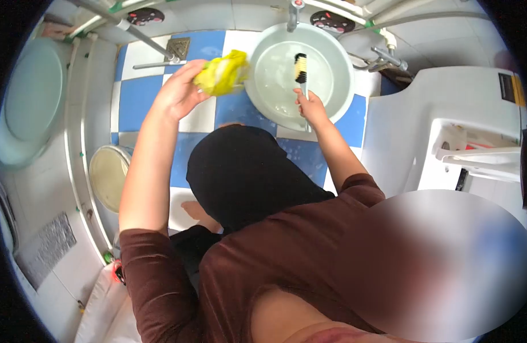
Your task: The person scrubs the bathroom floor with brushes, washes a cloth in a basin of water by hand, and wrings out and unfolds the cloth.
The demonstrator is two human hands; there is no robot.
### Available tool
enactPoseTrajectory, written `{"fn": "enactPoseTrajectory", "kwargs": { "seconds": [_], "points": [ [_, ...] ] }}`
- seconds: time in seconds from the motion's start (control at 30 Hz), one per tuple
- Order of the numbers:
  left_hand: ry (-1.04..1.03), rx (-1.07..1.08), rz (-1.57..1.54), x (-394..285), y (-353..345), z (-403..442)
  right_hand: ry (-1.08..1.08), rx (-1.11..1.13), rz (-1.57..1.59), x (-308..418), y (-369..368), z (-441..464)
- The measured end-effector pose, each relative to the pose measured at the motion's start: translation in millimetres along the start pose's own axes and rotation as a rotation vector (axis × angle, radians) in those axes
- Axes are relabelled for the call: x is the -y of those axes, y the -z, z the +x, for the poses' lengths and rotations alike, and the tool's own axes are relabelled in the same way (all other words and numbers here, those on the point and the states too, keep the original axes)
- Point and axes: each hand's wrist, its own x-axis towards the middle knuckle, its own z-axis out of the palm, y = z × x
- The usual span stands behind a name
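My left hand (pixel 184 90) is raised to the left of the basin, its fingers closed on a crumpled yellow cloth (pixel 224 73) with a whitish patch. Motion blurs the edges of the cloth. A scrub brush (pixel 300 68) with black and cream bristles is in my right hand (pixel 312 108), gripped by its pale handle. The bristle end of the brush is over the pale green round basin (pixel 347 77), bristles facing up. Clear water (pixel 275 68) stands in the basin. My right hand is above the basin's near right part.
A chrome tap (pixel 292 17) hangs over the basin's far rim. Blue and white tiles (pixel 140 103) cover the floor, with a drain (pixel 177 48) at the far left. A white washing machine or cabinet (pixel 401 114) stands right. A round pale lid or tub (pixel 110 178) leans left, near white pipes (pixel 83 143).
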Motion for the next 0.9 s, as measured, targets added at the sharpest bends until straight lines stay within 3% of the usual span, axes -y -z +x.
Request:
{"fn": "enactPoseTrajectory", "kwargs": {
  "seconds": [0.2,0.37,0.6,0.7,0.8,0.87,0.9],
  "points": [
    [0.049,0.153,0.116,32.2,-43.2,72.1,0.051,-0.14,0.057,-8.9,27.7,-30.7],
    [-0.042,0.077,0.051,27.2,-24.1,68.0,0.045,-0.119,-0.086,-18.9,46.0,-29.5],
    [-0.197,-0.204,0.145,-17.7,54.7,-83.3,0.206,0.228,-0.171,21.0,-13.6,-5.2],
    [-0.286,-0.414,0.294,-29.4,85.1,-172.9,0.415,0.365,-0.493,54.8,-56.5,-12.4],
    [-0.309,-0.624,0.232,-30.2,93.6,-239.2,0.406,0.456,-0.61,51.5,-83.3,1.8],
    [-0.328,-0.675,0.137,-22.0,109.4,-260.3,0.505,0.618,-0.456,23.8,-108.7,28.0],
    [-0.327,-0.737,0.109,-18.0,109.8,-266.5,0.508,0.663,-0.628,29.5,-125.5,23.2]
  ]
}}
